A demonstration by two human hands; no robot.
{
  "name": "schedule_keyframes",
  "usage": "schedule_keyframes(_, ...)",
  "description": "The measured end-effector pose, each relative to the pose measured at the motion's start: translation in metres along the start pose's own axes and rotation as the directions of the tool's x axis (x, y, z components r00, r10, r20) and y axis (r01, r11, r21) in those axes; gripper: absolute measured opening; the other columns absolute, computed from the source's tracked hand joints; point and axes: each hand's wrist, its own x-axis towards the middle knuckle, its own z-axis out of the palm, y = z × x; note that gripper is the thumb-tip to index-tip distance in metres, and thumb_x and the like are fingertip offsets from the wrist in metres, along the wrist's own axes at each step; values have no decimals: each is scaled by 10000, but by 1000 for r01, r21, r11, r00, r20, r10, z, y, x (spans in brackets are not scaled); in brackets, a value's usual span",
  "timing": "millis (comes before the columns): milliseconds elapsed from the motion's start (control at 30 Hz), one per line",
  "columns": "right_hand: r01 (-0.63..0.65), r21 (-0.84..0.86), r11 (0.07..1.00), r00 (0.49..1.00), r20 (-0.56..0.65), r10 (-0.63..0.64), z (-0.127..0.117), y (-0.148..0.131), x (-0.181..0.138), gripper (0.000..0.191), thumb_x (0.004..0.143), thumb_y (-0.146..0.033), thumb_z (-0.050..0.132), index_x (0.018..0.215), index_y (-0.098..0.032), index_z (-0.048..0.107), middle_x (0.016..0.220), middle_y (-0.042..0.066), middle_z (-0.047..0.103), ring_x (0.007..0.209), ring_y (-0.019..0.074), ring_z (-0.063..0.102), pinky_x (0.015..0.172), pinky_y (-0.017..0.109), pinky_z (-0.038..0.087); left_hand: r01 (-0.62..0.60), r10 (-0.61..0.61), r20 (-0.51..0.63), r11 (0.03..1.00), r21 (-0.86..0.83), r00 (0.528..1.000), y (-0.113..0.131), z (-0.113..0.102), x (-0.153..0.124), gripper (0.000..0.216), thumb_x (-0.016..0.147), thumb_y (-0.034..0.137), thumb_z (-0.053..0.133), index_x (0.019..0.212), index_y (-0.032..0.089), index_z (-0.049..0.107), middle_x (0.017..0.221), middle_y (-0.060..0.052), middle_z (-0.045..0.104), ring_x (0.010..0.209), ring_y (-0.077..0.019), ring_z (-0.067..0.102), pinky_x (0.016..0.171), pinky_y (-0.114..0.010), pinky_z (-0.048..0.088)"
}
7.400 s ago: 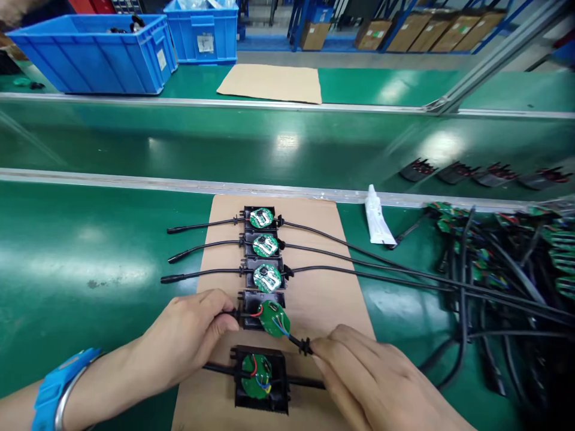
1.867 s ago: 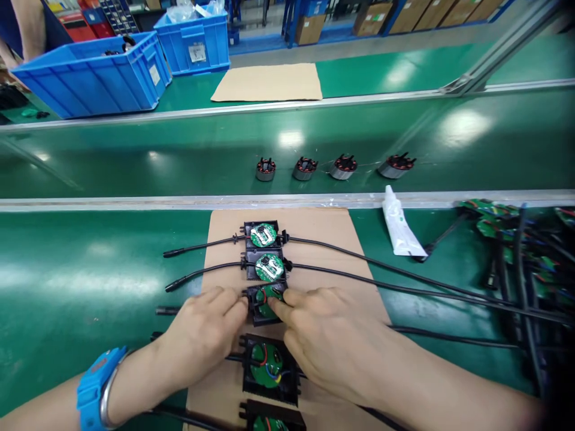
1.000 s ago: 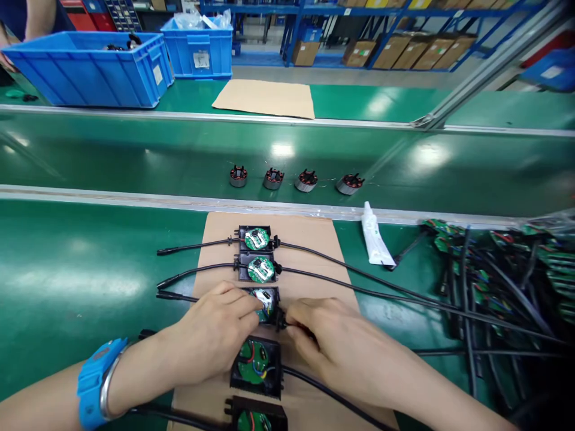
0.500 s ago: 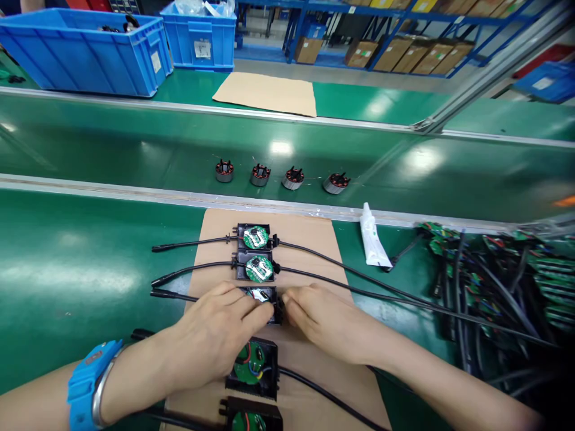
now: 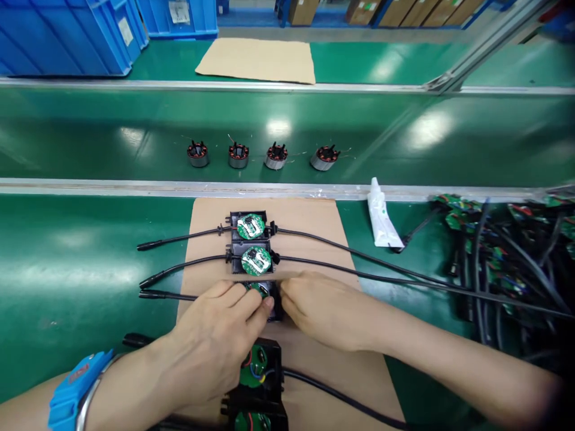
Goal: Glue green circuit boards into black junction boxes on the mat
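Note:
My left hand [image 5: 227, 329] is closed over a black plastic case [image 5: 275, 308], the third from the back in a column of several. Its thumb and fingers grip the case from the left, hiding most of the round green circuit board [image 5: 259, 289] inside. At the right end of that same case, my right hand [image 5: 321, 308] is closed in a pinch. What its fingertips hold is hidden. Just behind lie two similar cases, one with a circuit board [image 5: 256, 261] and another with a circuit board [image 5: 250, 226], each with black cables at both ends.
The cases lie on a cardboard sheet [image 5: 309, 221]. A white tube [image 5: 381, 218] rests to its right, beside a heap of cables and boards [image 5: 503, 257]. Several copper-wound stators [image 5: 276, 157] stand beyond the metal rail [image 5: 112, 187]. Blue bins [image 5: 67, 36] stand at the back left.
The camera view has tilted down and shifted slightly, so the bins and shelves show less. Both hands stay at the same case, with only small finger movement.

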Motion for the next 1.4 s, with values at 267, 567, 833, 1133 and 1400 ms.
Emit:
schedule_keyframes(267,-88,-100,991,960,-274,58,16,-2,-14,201,870,-141,431,785,-132,613,651,51,630,559,160,546,530,284,314,4,-2,-55,999,35,998,3,9,-3,583,783,137,471,1361,83,417,1120,-107,587,959,-243,523,902,-400,389)
schedule_keyframes(567,186,-88,979,749,-632,-199,58,13,-15,318,887,-39,340,903,-110,650,818,104,600,780,204,493,708,340,472,17,-11,-62,995,97,998,7,6,4,533,804,160,479,1323,39,458,1018,-101,613,850,-230,507,853,-409,373)
schedule_keyframes(833,218,-229,948,703,-638,-316,64,10,-24,308,892,-43,366,809,-128,650,734,67,565,703,185,457,629,312,419,-7,12,-60,997,81,998,17,0,-5,468,829,211,512,1273,62,497,991,-104,618,847,-237,524,842,-420,380)
schedule_keyframes(1133,113,-75,991,671,-730,-132,25,40,-1,152,892,-150,481,990,-136,597,935,96,646,883,214,561,797,374,468,286,-344,-435,938,-195,832,-47,0,-13,184,888,131,458,1047,151,547,1041,-116,581,959,-254,518,790,-417,441)
schedule_keyframes(1400,222,11,975,721,-675,-156,21,8,-34,265,895,-44,352,1082,-182,479,909,62,606,801,157,598,686,277,508,264,-382,-324,898,-352,865,-50,-10,-20,186,947,151,357,1003,181,532,890,-28,643,746,-158,624,649,-272,503)
